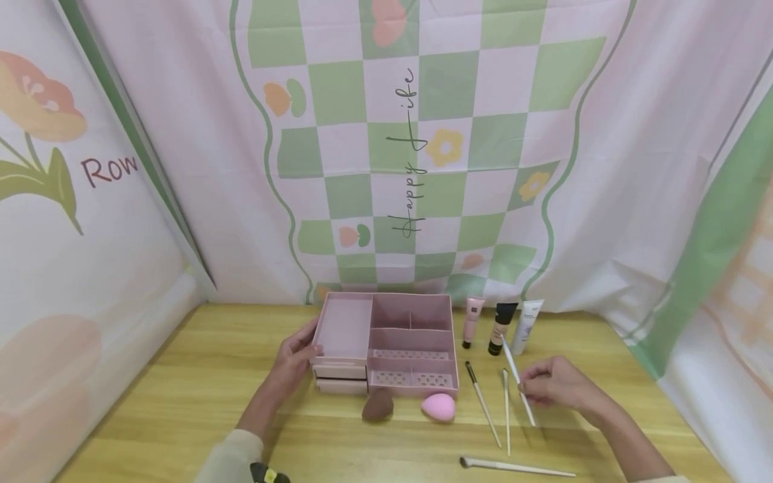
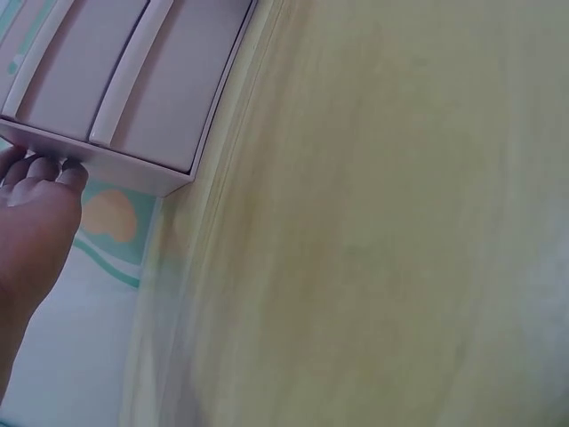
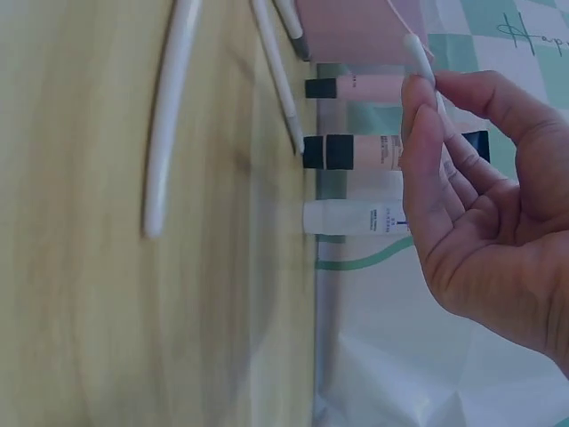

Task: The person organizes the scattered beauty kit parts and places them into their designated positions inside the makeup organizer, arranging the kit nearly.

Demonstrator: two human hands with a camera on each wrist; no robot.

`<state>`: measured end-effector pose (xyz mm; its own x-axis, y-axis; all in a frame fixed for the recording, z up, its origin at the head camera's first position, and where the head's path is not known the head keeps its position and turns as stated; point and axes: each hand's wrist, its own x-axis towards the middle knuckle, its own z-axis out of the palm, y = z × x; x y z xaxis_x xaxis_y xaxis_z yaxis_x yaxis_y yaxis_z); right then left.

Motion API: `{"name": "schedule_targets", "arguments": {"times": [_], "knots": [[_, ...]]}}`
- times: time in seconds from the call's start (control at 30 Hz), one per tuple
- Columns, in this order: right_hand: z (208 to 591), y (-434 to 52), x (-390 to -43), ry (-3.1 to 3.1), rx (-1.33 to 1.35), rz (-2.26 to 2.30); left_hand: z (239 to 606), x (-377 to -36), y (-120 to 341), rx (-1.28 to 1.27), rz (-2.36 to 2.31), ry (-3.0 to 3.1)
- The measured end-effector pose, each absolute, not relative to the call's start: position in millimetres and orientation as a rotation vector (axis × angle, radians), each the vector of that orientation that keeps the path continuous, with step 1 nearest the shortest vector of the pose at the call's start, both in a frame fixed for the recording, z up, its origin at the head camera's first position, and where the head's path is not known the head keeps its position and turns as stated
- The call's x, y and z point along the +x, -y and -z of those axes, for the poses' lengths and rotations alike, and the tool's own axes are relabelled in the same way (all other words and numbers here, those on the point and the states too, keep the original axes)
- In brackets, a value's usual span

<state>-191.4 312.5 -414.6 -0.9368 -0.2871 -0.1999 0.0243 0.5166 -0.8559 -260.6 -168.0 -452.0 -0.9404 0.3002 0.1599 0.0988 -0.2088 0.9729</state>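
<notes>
My right hand [image 1: 558, 384] pinches a slim white makeup brush [image 1: 512, 364] between thumb and fingertips, tilted above the table. In the right wrist view, the end of that brush [image 3: 418, 58] pokes out past the fingertips. My left hand [image 1: 296, 355] holds the left side of a pink makeup organizer [image 1: 341, 325], thumb at its top edge. The left wrist view has curled fingers [image 2: 40, 173] against the organizer's side wall, beside the drawer fronts [image 2: 182, 80]. Open compartments take up the organizer's right part; two drawers sit at its lower left.
A brown makeup sponge [image 1: 377, 406] and a pink one [image 1: 439, 407] lie before the organizer. Three brushes, one dark-tipped [image 1: 483, 404], one upright in view [image 1: 507, 416], one crosswise [image 1: 519, 465], lie rightward. Pink [image 1: 474, 320], black-capped [image 1: 501, 329] and white [image 1: 528, 327] tubes stand behind.
</notes>
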Motion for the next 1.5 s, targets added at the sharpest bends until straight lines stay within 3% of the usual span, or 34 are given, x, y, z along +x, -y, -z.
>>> {"name": "schedule_targets", "arguments": {"times": [1.5], "knots": [[390, -245, -219, -2.270, -0.272, 1.644, 450, -262, 172, 0.465, -2.230, -1.930]]}}
